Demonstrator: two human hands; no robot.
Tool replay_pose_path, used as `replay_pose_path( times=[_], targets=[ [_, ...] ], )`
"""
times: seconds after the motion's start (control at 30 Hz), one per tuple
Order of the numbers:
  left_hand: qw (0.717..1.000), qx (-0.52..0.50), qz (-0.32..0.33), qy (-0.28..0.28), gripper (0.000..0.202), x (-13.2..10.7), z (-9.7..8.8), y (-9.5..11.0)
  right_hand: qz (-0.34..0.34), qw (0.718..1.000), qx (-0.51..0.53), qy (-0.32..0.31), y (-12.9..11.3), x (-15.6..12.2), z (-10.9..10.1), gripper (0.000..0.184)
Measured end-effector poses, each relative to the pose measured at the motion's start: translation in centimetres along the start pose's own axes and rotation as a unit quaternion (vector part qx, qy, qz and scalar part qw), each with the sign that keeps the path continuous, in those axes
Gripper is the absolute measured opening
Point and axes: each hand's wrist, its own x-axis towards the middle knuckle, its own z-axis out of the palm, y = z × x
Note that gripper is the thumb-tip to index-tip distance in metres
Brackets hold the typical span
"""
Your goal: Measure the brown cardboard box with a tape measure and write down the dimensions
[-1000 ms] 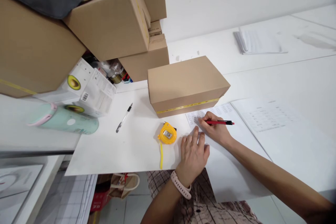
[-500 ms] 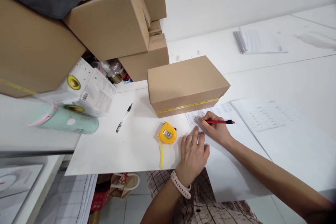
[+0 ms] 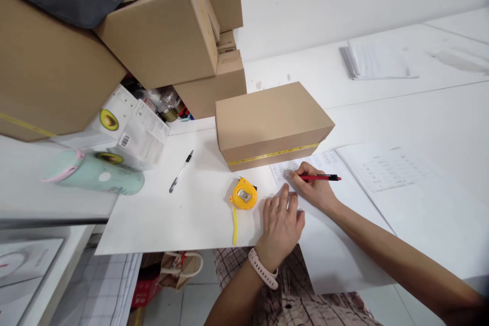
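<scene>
My right hand (image 3: 314,187) grips a red and black pen (image 3: 320,177), its writing end hidden by the fingers, over the left page of an open notebook (image 3: 344,224). Rows of handwriting show near the top of that page. My left hand (image 3: 281,221), with a pink band at the wrist, lies flat with fingers stretched at the page's left edge. To its left rests a yellow tape measure (image 3: 244,194), a short length of tape pulled out toward the table's front edge. Behind both hands stands a closed cardboard box (image 3: 273,125) with a yellow strip along its side.
A black and clear pen (image 3: 181,171) lies on the white table (image 3: 153,229). At left are a mint green bottle (image 3: 110,183), white avocado-printed boxes (image 3: 141,135) and stacked cardboard boxes (image 3: 164,35). A stack of papers (image 3: 378,61) sits at the back right.
</scene>
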Motion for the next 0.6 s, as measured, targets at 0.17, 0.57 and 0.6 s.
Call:
replay_pose_path(
  times=[0.17,0.57,0.6],
  targets=[
    [1.000,0.007,-0.005,-0.002,0.040,0.0,-0.1,0.0,-0.003,1.000,0.002,-0.005,-0.2,-0.1,-0.1,0.030],
    [1.000,-0.031,-0.003,0.000,0.035,0.6,-0.6,-0.1,-0.077,0.996,-0.040,0.013,-0.9,-0.4,-1.3,0.022],
    [0.999,-0.039,-0.002,0.003,0.033,0.7,-0.7,-0.2,-0.116,0.990,-0.073,-0.014,-0.9,-0.6,-1.8,0.017]
  ],
)
